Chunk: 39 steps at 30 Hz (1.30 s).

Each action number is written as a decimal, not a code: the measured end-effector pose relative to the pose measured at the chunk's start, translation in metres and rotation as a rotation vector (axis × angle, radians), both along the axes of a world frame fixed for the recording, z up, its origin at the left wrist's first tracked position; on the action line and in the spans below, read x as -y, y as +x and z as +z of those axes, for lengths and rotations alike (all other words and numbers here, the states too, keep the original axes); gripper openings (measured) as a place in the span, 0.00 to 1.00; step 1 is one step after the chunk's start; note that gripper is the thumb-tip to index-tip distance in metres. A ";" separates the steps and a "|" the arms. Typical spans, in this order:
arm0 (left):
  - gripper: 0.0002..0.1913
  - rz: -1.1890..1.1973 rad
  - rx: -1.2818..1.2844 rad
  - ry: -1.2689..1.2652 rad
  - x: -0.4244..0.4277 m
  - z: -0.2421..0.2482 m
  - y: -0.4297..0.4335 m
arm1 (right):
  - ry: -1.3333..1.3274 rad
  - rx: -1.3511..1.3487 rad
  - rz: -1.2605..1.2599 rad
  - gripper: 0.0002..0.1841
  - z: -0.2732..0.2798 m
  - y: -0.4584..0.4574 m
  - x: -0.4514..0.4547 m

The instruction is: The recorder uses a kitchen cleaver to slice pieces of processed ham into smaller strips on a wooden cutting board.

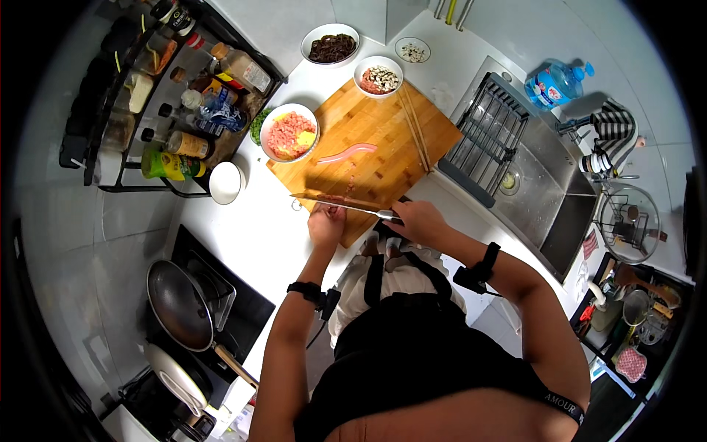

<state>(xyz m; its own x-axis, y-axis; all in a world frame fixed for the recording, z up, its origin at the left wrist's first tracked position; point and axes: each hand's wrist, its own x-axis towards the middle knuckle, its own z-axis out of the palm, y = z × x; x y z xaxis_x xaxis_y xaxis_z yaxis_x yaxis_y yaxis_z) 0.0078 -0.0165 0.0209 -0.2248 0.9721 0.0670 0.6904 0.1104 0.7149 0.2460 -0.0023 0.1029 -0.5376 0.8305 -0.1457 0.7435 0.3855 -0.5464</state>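
A kitchen knife (pixel 342 204) lies across the near part of the wooden cutting board (pixel 397 138), its blade pointing left. My right hand (pixel 417 221) is closed around its handle. Just below the blade, my left hand (pixel 327 221) has curled fingers on a small piece of reddish food, largely hidden by the fingers and blade. A long pink strip (pixel 348 153), perhaps sausage, rests mid-board, with small reddish bits between it and the knife. A white bowl of diced pink meat with something yellow (pixel 290 134) stands at the board's left corner. Wooden chopsticks (pixel 413 127) lie along the right side.
Behind the board stand a bowl of dark strips (pixel 332 48), a bowl of meat and chopped pieces (pixel 379 77) and a small dish (pixel 412 51). An empty white bowl (pixel 226 182) is left, near a spice rack (pixel 182 190). A wok (pixel 179 304) sits lower left; the sink (pixel 544 204) is right.
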 end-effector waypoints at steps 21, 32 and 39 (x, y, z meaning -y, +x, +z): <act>0.12 -0.007 -0.104 -0.043 -0.011 0.000 0.009 | -0.013 -0.032 -0.120 0.18 0.004 0.011 -0.003; 0.08 0.027 0.004 -0.059 -0.011 -0.003 0.002 | -0.108 0.005 -0.161 0.17 -0.008 0.020 0.004; 0.08 -0.055 -0.205 0.041 -0.004 -0.014 -0.006 | -0.084 -0.028 -0.072 0.16 0.009 0.016 0.001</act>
